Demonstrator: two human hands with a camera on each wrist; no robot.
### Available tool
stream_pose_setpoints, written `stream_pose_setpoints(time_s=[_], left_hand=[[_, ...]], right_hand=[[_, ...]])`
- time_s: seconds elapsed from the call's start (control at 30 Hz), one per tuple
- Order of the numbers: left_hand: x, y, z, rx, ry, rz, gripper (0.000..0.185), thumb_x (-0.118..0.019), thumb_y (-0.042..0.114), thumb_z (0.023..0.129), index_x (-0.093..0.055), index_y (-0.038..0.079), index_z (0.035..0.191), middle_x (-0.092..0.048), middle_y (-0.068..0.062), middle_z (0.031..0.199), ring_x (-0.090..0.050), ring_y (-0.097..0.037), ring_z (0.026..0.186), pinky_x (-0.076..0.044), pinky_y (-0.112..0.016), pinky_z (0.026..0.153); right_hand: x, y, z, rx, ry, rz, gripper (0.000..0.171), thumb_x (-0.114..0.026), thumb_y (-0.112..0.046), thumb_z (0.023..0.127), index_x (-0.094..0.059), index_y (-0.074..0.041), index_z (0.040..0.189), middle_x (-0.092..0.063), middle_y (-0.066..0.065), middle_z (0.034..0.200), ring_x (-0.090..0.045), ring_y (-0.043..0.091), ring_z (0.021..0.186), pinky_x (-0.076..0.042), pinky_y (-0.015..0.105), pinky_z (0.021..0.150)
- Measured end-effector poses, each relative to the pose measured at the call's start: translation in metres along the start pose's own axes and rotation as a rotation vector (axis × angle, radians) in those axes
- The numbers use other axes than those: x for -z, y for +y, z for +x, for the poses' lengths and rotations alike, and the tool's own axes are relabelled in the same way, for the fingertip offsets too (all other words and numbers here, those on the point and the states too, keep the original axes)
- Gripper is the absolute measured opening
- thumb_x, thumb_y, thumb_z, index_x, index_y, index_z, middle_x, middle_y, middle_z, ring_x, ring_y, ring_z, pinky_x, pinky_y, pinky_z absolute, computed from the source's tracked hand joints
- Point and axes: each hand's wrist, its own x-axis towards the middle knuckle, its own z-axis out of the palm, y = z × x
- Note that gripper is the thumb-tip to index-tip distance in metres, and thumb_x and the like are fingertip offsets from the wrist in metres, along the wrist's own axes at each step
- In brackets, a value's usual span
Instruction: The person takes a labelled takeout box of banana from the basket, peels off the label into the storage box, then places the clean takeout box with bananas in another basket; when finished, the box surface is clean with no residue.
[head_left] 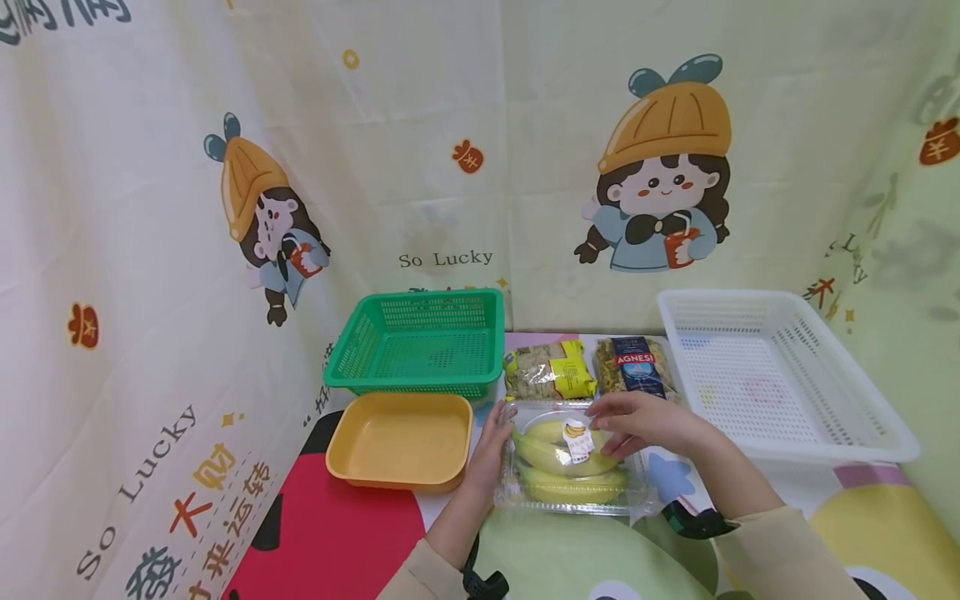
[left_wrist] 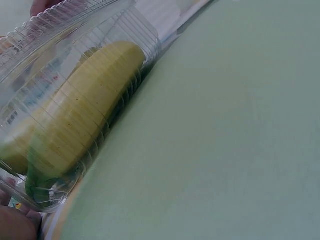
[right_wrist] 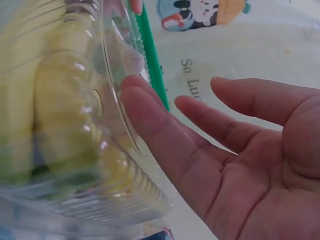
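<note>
Holding to the middle of the counter [head_left: 540, 562], forward of the things along its back edge, the clear box [head_left: 570, 507] sits with bananas [head_left: 555, 457] inside, within easy reach of both hands. Its label [head_left: 578, 440] faces up, so the contents read at a glance. The left hand [head_left: 483, 450] lies along the box's left side, probably to steady it; how far its fingers curl round the plastic is hidden, so I cannot tell how firm that grip is. The right hand [head_left: 651, 421] hangs over the box's right side with fingers spread and loosely bent, thumb well apart, its grip having hold of nothing; the fingertips are at the lid's rim, though whether they touch is unclear.

Just behind the box, toward the back edge, lie the yellow packet [head_left: 550, 370] and the pasta [head_left: 633, 367], side by side and face up, perhaps to keep their fronts readable. Toward the left edge, the orange tray [head_left: 401, 437] is just in front of the green basket [head_left: 427, 346]. The white basket [head_left: 772, 383] takes the back right corner. All three containers are empty and face upward, flanking the goods, which presumably leaves the middle free for handling.
</note>
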Motion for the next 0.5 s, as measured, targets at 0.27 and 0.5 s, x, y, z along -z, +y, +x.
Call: stream_pose_setpoints(time_s=[0.27,0.5], left_hand=[[-0.001,0.001,0.000,-0.009,0.008,-0.001,0.068,-0.048,0.044,0.099,-0.020,0.029,0.159,-0.038,0.004,0.158,-0.010,-0.030,0.154,-0.005,-0.058,0.123],[0.000,-0.001,0.000,-0.021,-0.006,-0.002,0.068,-0.047,0.045,0.099,-0.019,0.026,0.159,-0.037,0.002,0.159,-0.011,-0.029,0.154,-0.005,-0.057,0.123]], right_hand=[[-0.003,0.001,0.006,0.038,-0.016,-0.055,0.036,-0.057,-0.013,0.098,-0.056,-0.001,0.132,-0.061,0.019,0.129,-0.068,0.033,0.103,-0.059,0.043,0.088],[-0.007,-0.002,0.012,0.092,-0.014,-0.294,0.020,-0.067,-0.008,0.090,-0.070,-0.007,0.110,-0.070,0.009,0.104,-0.063,0.020,0.092,-0.057,0.036,0.080]])
